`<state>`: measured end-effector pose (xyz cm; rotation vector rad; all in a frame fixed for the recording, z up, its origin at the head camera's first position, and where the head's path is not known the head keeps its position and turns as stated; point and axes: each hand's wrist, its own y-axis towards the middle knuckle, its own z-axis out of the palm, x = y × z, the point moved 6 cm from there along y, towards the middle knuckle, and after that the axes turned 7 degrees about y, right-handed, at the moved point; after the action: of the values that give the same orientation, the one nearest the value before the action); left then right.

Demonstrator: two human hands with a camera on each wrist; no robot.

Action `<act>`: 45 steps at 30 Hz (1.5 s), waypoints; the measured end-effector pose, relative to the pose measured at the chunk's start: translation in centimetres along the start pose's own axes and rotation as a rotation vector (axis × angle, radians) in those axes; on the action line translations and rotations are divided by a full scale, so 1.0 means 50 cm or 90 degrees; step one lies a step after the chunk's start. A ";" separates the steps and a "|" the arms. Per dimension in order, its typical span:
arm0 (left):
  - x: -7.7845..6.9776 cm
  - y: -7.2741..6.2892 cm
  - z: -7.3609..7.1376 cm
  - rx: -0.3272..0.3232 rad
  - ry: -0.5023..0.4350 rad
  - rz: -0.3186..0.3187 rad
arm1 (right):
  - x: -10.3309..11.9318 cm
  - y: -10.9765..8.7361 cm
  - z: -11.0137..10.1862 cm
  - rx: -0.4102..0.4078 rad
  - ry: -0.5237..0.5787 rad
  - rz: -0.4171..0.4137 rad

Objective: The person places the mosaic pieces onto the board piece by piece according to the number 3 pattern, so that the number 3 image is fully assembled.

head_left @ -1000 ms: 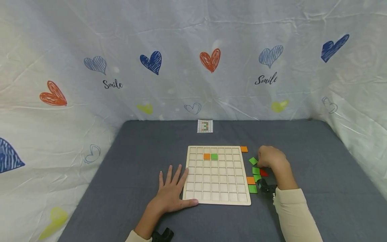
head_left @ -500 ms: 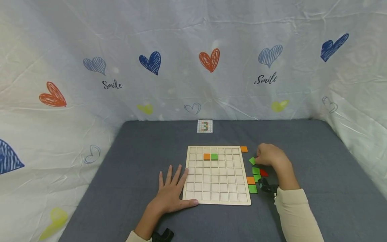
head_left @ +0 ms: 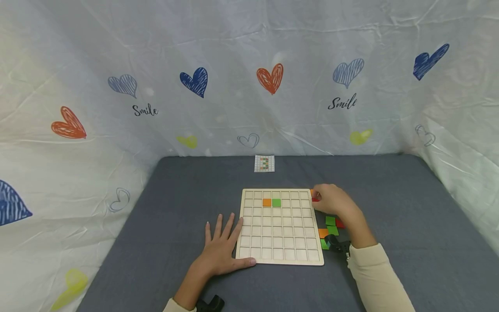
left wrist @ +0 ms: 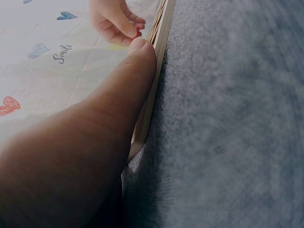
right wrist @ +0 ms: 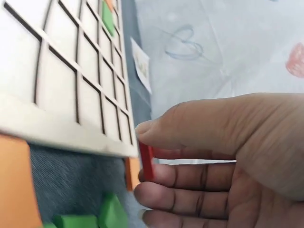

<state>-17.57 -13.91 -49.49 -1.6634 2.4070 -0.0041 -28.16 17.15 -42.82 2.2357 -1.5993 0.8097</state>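
My right hand (head_left: pixel 334 203) pinches a small red square tile (right wrist: pixel 146 160) between thumb and fingertips, right at the upper right edge of the wooden grid board (head_left: pixel 276 222). In the right wrist view the tile stands on edge beside the board's rim. My left hand (head_left: pixel 219 252) lies with fingers spread along the board's left side, its thumb at the lower left corner. One orange tile (head_left: pixel 267 202) and one green tile (head_left: pixel 276 202) sit side by side in cells of the second row. An orange tile at the upper right corner is partly hidden by my right hand.
Several loose tiles lie right of the board: green ones (head_left: pixel 330 221), an orange one (head_left: pixel 323 233) and a red one (head_left: pixel 340 223), partly covered by my right wrist. A small printed pattern card (head_left: pixel 264 164) lies behind the board. A white curtain with hearts (head_left: pixel 249 86) hangs beyond the table.
My right hand has moved left from the loose tiles to the board's upper right edge, with the red tile now showing in its fingers. My left hand has stayed put.
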 end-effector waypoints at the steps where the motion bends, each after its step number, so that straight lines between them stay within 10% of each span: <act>1: 0.000 0.000 0.000 0.000 0.001 0.000 | 0.004 0.002 0.004 -0.003 -0.003 -0.009; 22: 0.004 -0.001 0.007 0.000 0.003 -0.002 | 0.079 0.026 0.073 -0.014 -0.009 -0.164; 45: 0.003 0.002 0.005 0.000 -0.003 -0.004 | 0.086 0.033 0.091 -0.030 0.023 -0.189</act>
<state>-17.68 -13.99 -49.80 -1.6700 2.3976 -0.0004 -27.44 10.87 -44.14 2.3343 -1.2168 0.7166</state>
